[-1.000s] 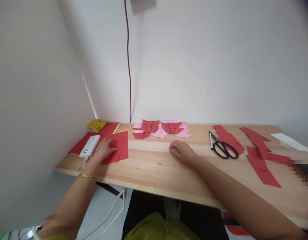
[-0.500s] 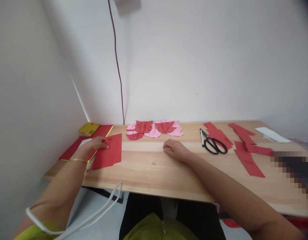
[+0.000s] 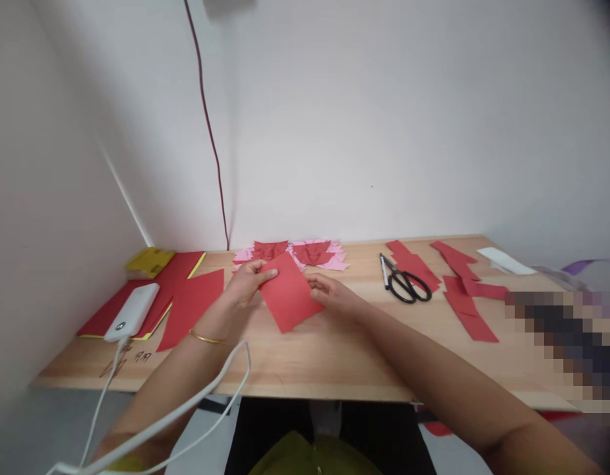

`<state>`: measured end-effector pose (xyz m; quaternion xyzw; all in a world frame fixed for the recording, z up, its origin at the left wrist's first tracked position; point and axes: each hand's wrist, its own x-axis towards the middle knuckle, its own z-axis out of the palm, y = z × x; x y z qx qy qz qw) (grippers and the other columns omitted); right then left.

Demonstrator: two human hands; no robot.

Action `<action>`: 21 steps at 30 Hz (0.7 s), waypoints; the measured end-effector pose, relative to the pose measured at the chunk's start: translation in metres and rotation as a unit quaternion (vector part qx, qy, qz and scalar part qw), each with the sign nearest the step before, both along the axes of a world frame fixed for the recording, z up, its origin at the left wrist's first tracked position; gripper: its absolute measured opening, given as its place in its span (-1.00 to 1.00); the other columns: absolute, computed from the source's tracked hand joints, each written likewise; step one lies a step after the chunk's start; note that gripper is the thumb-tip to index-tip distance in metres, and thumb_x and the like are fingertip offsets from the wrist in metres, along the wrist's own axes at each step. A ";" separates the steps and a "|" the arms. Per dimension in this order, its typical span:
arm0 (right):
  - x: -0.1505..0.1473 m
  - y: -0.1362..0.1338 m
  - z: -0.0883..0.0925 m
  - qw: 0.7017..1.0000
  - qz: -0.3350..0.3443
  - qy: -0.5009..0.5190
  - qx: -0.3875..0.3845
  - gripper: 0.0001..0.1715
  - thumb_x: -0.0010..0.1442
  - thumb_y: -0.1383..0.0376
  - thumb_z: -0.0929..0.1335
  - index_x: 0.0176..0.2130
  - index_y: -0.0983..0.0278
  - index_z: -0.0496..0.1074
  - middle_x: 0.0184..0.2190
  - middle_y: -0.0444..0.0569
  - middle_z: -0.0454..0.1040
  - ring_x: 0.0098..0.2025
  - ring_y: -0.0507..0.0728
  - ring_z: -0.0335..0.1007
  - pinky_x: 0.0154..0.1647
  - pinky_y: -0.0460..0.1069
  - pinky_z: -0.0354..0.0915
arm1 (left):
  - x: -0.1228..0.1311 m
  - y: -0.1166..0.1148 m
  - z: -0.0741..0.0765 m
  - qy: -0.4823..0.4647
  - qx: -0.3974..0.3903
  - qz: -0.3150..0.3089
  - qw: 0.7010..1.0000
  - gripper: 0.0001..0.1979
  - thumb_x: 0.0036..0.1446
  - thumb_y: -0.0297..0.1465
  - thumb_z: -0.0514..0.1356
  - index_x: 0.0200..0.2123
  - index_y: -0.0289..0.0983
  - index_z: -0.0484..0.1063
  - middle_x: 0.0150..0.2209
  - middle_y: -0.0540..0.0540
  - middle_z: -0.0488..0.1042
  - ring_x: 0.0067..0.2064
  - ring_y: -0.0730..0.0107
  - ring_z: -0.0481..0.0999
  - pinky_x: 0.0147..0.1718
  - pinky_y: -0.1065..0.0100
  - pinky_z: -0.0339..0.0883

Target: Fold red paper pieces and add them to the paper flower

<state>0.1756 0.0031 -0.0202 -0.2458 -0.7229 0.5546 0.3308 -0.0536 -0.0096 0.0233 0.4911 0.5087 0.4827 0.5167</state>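
A square-cornered sheet of red paper [image 3: 291, 293] is held tilted above the middle of the table. My left hand [image 3: 246, 280] pinches its upper left edge, thumb on top. At the right edge of the sheet, my right hand [image 3: 334, 295] has its fingers curled against the paper; the fingertips are partly hidden. Another red sheet [image 3: 198, 307] lies flat beside my left forearm. Behind the held sheet, fringed red and pink paper cutouts [image 3: 312, 253] lie along the wall.
Black-handled scissors [image 3: 408, 287] and a pen [image 3: 384, 272] lie right of centre, by red paper strips [image 3: 465, 303]. At left are a white power bank [image 3: 132, 313] with a cable [image 3: 206, 392], a yellow packet [image 3: 150, 262] and red sheets. A blurred-out patch covers the right edge.
My left hand has lifted a red sheet from the left and brought it to the middle. My right hand has met it at its right edge. The view has shifted slightly.
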 end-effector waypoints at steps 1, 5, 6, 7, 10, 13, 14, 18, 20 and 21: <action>0.000 0.000 0.001 1.000 -0.011 -0.015 0.002 -0.52 0.12 0.01 0.29 -0.09 0.27 0.35 -0.19 0.00 0.45 -0.18 0.12 0.38 -0.22 -0.02 0.29 | 0.010 0.003 -0.006 0.006 0.007 0.012 1.000 -0.68 -0.24 -0.28 0.38 -0.43 -0.34 0.41 -0.52 -0.02 0.47 -0.51 0.48 0.41 -0.49 0.43 0.29; 0.008 0.009 0.003 0.990 -0.113 -0.068 0.058 -0.65 0.12 0.06 0.29 -0.40 0.30 0.38 -0.42 -0.10 0.39 -0.39 0.04 0.28 -0.39 -0.09 0.21 | 0.019 0.016 -0.019 0.041 0.046 0.082 0.995 -0.69 -0.21 -0.27 0.36 -0.61 -0.32 0.31 -0.68 0.09 0.30 -0.64 0.61 0.23 -0.63 0.51 0.07; 0.011 0.012 0.003 0.987 -0.125 -0.074 0.064 -0.65 0.11 0.06 0.29 -0.44 0.30 0.36 -0.46 -0.11 0.37 -0.42 0.02 0.25 -0.41 -0.09 0.18 | 0.015 0.019 -0.022 0.064 0.057 0.093 0.992 -0.68 -0.19 -0.26 0.35 -0.64 -0.32 0.29 -0.72 0.10 0.24 -0.66 0.62 0.19 -0.65 0.51 0.02; 0.014 0.015 0.003 0.986 -0.131 -0.081 0.063 -0.64 0.11 0.06 0.29 -0.47 0.30 0.34 -0.48 -0.13 0.35 -0.44 0.01 0.22 -0.43 -0.10 0.16 | 0.011 0.022 -0.024 0.082 0.065 0.100 0.989 -0.68 -0.18 -0.26 0.35 -0.65 -0.32 0.30 -0.73 0.09 0.24 -0.66 0.62 0.18 -0.66 0.51 0.00; 0.020 0.023 0.002 0.983 -0.150 -0.091 0.048 -0.62 0.10 0.04 0.29 -0.51 0.29 0.28 -0.54 -0.16 0.28 -0.50 -0.01 0.15 -0.48 -0.11 0.10 | -0.001 0.028 -0.031 -0.011 0.091 0.111 0.990 -0.66 -0.13 -0.26 0.33 -0.67 -0.31 0.27 -0.76 0.10 0.20 -0.66 0.61 0.20 -0.61 0.49 0.10; 0.021 0.025 -0.002 0.983 -0.166 -0.075 0.026 -0.59 0.10 0.02 0.30 -0.51 0.28 0.23 -0.58 -0.19 0.22 -0.53 -0.03 0.10 -0.52 -0.12 0.05 | 0.004 0.023 -0.038 -0.210 0.056 0.056 0.974 -0.72 -0.06 -0.18 0.27 -0.46 -0.30 0.39 -0.63 0.07 0.34 -0.61 0.59 0.29 -0.49 0.43 0.29; 0.020 0.025 -0.003 0.984 -0.167 -0.065 0.017 -0.59 0.10 0.01 0.30 -0.50 0.28 0.22 -0.58 -0.20 0.22 -0.54 -0.03 0.09 -0.53 -0.12 0.04 | 0.010 0.019 -0.040 -0.248 0.034 0.010 0.968 -0.66 -0.03 -0.12 0.24 -0.32 -0.29 0.42 -0.49 -0.01 0.45 -0.51 0.52 0.39 -0.41 0.37 0.35; 0.014 0.020 -0.004 0.988 -0.148 -0.041 0.001 -0.64 0.13 0.03 0.29 -0.43 0.28 0.30 -0.52 -0.16 0.30 -0.50 -0.01 0.17 -0.49 -0.11 0.09 | 0.040 0.000 -0.044 -0.277 -0.027 -0.105 0.955 -0.66 0.04 -0.23 0.22 -0.14 -0.30 0.40 -0.19 -0.20 0.52 -0.13 0.23 0.50 -0.11 0.21 0.37; 0.011 0.018 -0.003 0.989 -0.139 -0.042 0.003 -0.66 0.13 0.05 0.29 -0.39 0.28 0.34 -0.47 -0.13 0.35 -0.45 0.00 0.22 -0.45 -0.11 0.13 | 0.050 -0.006 -0.045 -0.290 -0.066 -0.084 0.951 -0.70 0.06 -0.32 0.21 -0.14 -0.32 0.41 -0.16 -0.22 0.52 -0.07 0.20 0.49 -0.04 0.18 0.34; 0.010 0.018 -0.003 0.989 -0.141 -0.046 0.005 -0.67 0.13 0.06 0.30 -0.38 0.28 0.35 -0.46 -0.13 0.36 -0.44 0.01 0.23 -0.45 -0.10 0.14 | 0.052 -0.007 -0.045 -0.300 -0.077 -0.068 0.948 -0.72 0.08 -0.33 0.20 -0.14 -0.33 0.41 -0.15 -0.22 0.52 -0.06 0.19 0.49 -0.03 0.17 0.34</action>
